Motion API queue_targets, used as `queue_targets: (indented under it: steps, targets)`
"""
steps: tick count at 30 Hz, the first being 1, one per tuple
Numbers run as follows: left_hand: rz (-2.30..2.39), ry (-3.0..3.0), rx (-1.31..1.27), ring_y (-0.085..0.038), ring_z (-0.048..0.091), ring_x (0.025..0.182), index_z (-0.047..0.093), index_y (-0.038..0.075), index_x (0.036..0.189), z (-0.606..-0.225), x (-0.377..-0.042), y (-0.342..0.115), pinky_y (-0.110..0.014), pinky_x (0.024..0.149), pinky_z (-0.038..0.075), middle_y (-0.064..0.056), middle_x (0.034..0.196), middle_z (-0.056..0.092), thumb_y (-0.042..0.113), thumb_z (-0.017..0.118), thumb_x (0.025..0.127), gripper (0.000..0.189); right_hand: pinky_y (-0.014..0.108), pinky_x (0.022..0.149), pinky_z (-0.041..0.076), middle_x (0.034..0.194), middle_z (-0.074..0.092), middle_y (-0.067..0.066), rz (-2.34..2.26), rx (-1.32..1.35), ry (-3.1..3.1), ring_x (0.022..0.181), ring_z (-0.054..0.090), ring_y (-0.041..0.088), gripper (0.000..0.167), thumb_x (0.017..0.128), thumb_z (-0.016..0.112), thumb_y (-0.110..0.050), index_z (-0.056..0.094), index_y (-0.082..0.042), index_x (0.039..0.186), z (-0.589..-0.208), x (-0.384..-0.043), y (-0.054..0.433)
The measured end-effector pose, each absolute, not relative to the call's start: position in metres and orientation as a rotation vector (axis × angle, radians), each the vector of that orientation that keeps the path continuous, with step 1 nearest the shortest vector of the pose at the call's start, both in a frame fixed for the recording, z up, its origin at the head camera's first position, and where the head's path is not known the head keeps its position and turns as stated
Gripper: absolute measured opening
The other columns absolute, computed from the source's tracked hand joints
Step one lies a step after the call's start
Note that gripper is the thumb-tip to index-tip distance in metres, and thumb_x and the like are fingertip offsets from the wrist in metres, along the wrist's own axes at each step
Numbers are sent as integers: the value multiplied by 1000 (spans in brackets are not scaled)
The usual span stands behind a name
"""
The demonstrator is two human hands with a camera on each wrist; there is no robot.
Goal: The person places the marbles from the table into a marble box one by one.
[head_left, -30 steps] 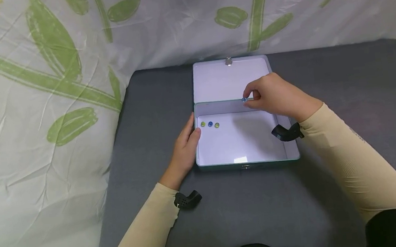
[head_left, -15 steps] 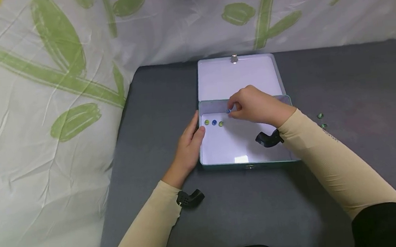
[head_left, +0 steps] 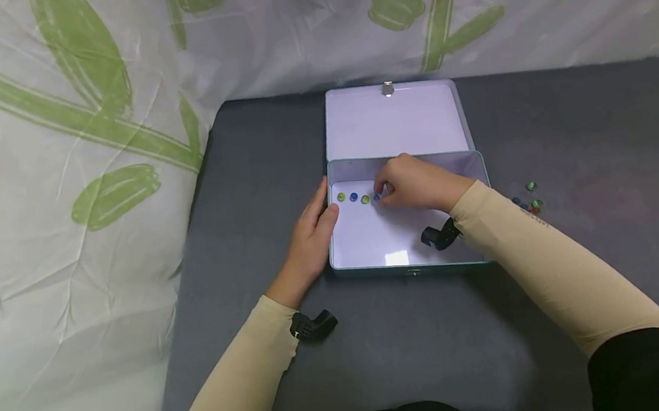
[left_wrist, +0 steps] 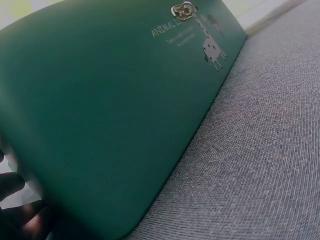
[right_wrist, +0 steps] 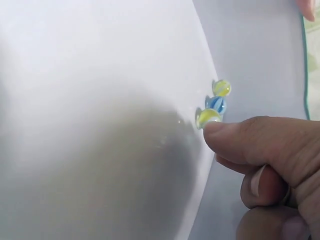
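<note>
My left hand (head_left: 311,237) holds the left wall of an open tin box (head_left: 363,248), its thumb lapping the rim and its fingers along the outside. Inside, near the back wall, my right hand (head_left: 417,184) pinches a blue marble (head_left: 377,197) low over the white floor; the thumb hides it in the right wrist view. To its left, three marbles sit in a row: a yellow one (head_left: 341,197), a blue one (head_left: 354,197) and another yellow one (right_wrist: 206,118), which is right beside the right thumb. The left wrist view shows the box's green front (left_wrist: 115,100).
The lid (head_left: 393,120) lies folded back behind the box, its metal clasp (head_left: 388,89) at the far edge. Several more marbles (head_left: 531,186) rest on the grey tabletop (head_left: 597,140) right of the box, partly behind the right sleeve. A patterned white sheet (head_left: 289,37) hangs behind.
My right hand has carried the blue marble left and down from above the back rim to the end of the row. The left hand keeps its place on the box.
</note>
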State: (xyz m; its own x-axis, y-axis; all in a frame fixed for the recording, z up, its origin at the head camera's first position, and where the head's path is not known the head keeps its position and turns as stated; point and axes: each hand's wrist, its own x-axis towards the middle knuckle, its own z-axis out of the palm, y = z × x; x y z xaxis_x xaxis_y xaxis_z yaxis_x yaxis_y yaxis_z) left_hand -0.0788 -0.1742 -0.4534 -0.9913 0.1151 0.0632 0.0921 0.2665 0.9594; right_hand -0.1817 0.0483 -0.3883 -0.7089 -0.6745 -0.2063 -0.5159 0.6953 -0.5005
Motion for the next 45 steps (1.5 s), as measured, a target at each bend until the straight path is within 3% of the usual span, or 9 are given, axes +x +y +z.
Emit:
queue_targets:
  steps: [10,25,34,45]
  targets:
    - [1889,2492,230,-19,27,158,29,12,167,-449,-82,-174,-45,128,24,-8,170,32,28,44,113,59,37,75,53,85,75,8,-537,-948,2527,75,59,19,14,87,79,-3,80,2,100,-389,-186,47]
    - [1888,2495,223,-19,27,158,29,12,167,-446,-83,-175,-45,128,24,-7,171,32,27,44,112,59,35,75,51,88,75,10,-547,-913,2522,77,59,20,21,87,78,-1,80,4,107,-391,-188,47]
    - [1848,2501,201,-17,27,158,29,15,167,-450,-81,-173,-46,127,24,-5,171,32,32,44,113,59,37,74,51,72,65,5,-587,-881,2537,73,57,20,25,86,79,-4,78,3,111,-377,-183,53]
    - [1859,2500,204,-20,27,158,29,15,168,-450,-77,-173,-48,127,24,-7,170,33,30,44,112,59,34,68,43,58,49,-1,-615,-946,2561,62,45,15,23,89,80,-5,78,4,110,-357,-172,66]
